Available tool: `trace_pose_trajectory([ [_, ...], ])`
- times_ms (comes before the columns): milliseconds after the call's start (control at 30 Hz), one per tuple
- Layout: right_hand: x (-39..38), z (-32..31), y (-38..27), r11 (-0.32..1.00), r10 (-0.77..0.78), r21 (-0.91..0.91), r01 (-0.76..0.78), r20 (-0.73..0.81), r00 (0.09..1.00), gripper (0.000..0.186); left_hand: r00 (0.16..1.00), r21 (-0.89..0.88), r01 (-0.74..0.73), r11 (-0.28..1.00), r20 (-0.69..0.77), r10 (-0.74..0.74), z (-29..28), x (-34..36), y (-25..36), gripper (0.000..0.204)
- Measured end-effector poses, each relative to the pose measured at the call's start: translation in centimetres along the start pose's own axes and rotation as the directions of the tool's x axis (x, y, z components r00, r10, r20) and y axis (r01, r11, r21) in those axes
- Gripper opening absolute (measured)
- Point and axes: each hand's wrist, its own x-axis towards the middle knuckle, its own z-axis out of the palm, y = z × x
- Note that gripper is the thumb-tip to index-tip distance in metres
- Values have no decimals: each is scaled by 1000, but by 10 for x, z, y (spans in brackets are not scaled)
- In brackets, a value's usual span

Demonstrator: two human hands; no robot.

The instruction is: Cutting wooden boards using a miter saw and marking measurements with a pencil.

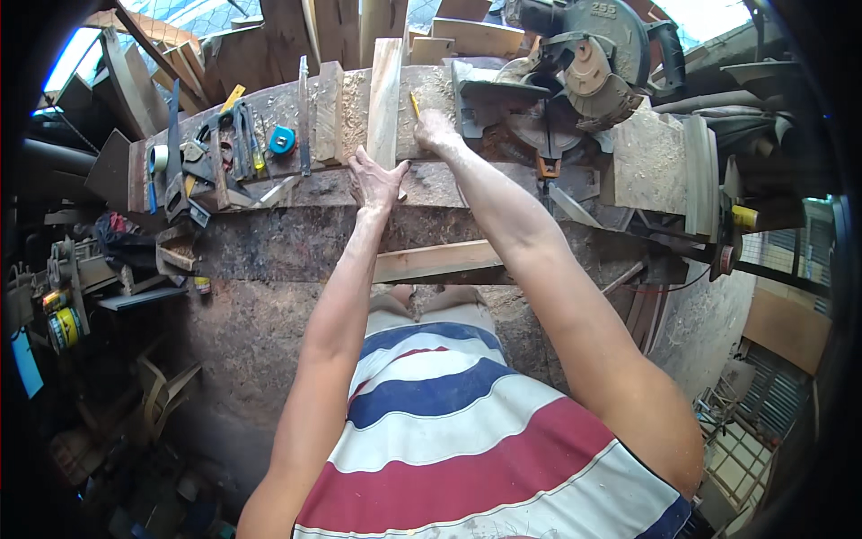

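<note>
A pale, narrow wooden board lies lengthwise on the workbench, pointing away from me. My left hand grips its near end, with fingers on the left side and the thumb reaching round to the right. Just right of the board, my right hand is closed round a yellow pencil, which sticks up past the fingers. The pencil tip stands apart from the board. To the left of the board lies a thicker block of wood.
A miter saw stands on the right of the bench. At left lie a blue tape measure, a handsaw, pliers and other hand tools. Sawdust covers the bench. Another board rests below the front edge.
</note>
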Motion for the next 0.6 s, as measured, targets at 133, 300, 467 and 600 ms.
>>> trace_pose_trajectory([
  [133, -60, -7, 9, 963, 89, 248, -107, 85, 992, 29, 999, -34, -30, 999, -16, 30, 17, 31, -4, 101],
  [300, -234, 31, 66, 438, 145, 864, -250, 206, 968, 21, 946, -137, -72, 988, 306, 112, -66, 30, -37, 83],
  [467, -426, 72, 138, 384, 627, 803, -456, 136, 767, 21, 845, -33, -319, 947, 443, 300, -162, -41, -58, 65],
  [600, -505, 84, 175, -109, 667, 928, -357, 334, 666, 36, 658, -29, -550, 835, 601, 454, -166, -96, -59, 63],
])
